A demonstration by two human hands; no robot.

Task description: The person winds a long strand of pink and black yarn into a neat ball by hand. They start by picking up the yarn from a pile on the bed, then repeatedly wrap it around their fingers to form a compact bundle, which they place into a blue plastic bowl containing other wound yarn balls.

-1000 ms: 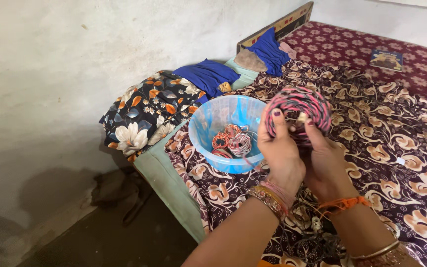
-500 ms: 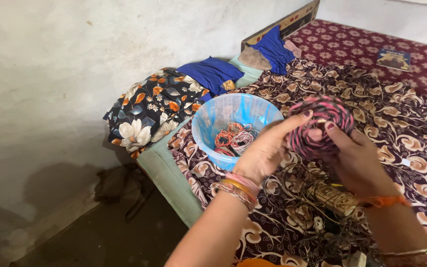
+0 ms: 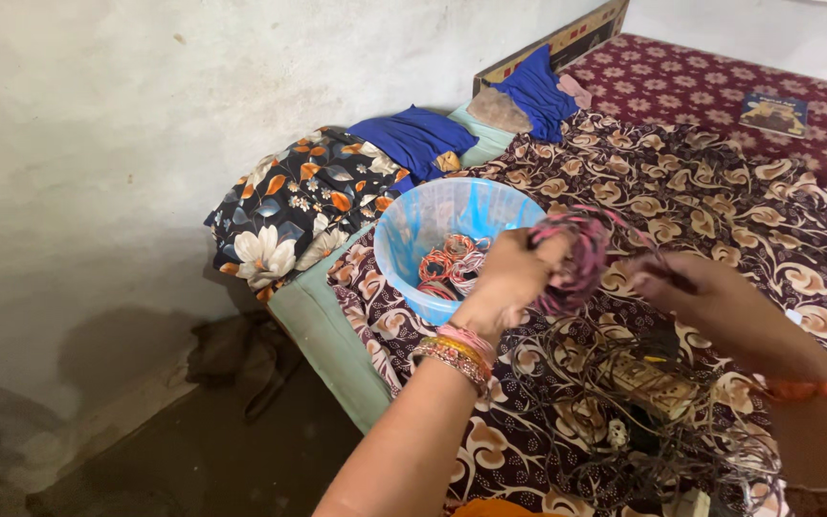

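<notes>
My left hand (image 3: 512, 274) grips a ball of pink and dark cord (image 3: 574, 257) just to the right of a blue plastic bowl (image 3: 412, 230). The bowl stands on the brown floral bedsheet (image 3: 748, 191) and holds several orange and pink coils (image 3: 450, 263). My right hand (image 3: 710, 297) is to the right of the ball and pinches a thin strand that runs from it. Bangles circle my left wrist, and an orange band my right.
A tangle of dark wires and a small block (image 3: 638, 383) lies on the bed below my hands. Floral and blue pillows (image 3: 308, 196) lie by the wall at the left. A book (image 3: 772, 113) rests on the maroon spread at the far right. The floor drops off left.
The cord ball has come down and to the right of the bowl. My hands have parted: the left keeps the ball, the right has drawn away rightward with a strand.
</notes>
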